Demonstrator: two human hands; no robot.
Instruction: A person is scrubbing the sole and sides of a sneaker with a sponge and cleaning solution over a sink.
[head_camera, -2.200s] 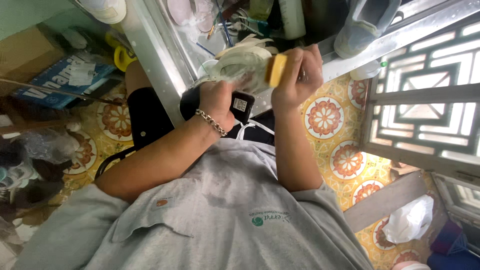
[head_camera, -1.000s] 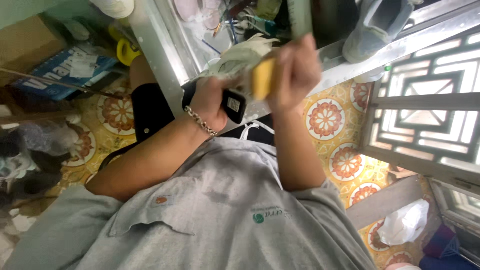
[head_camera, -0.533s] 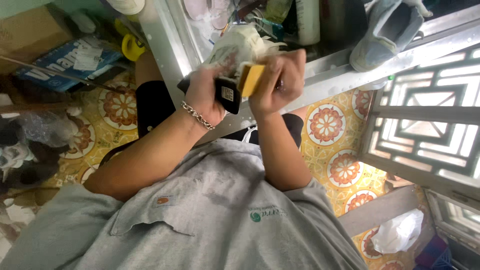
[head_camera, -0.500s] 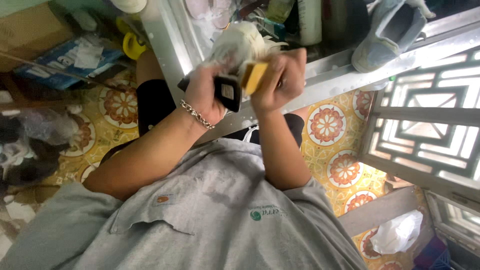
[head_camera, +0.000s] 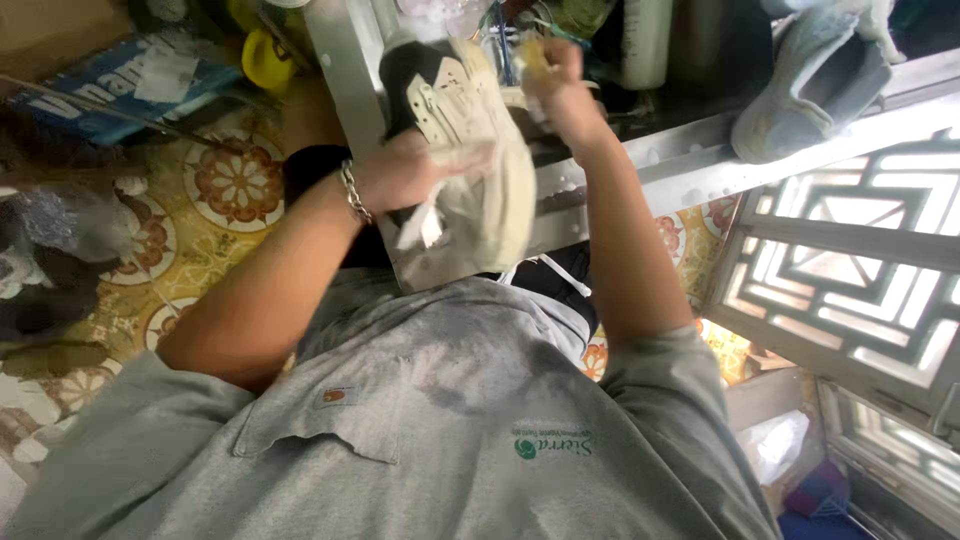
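The left hand (head_camera: 400, 175) grips a cream sneaker (head_camera: 470, 165) from the side, just in front of the metal bench (head_camera: 700, 160). The right hand (head_camera: 560, 85) is closed on a small yellowish piece at the shoe's top edge. Scrubbing goes best with the shoe braced firmly and short strokes.

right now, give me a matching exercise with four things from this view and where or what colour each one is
Things:
1. shoe
2. bracelet
3. sponge
4. shirt

Descriptions:
A. grey, across the bottom of the view
B. yellowish, in the right hand
C. cream, gripped by the left hand
D. silver chain on the left wrist

Pairs: 1-C, 2-D, 3-B, 4-A
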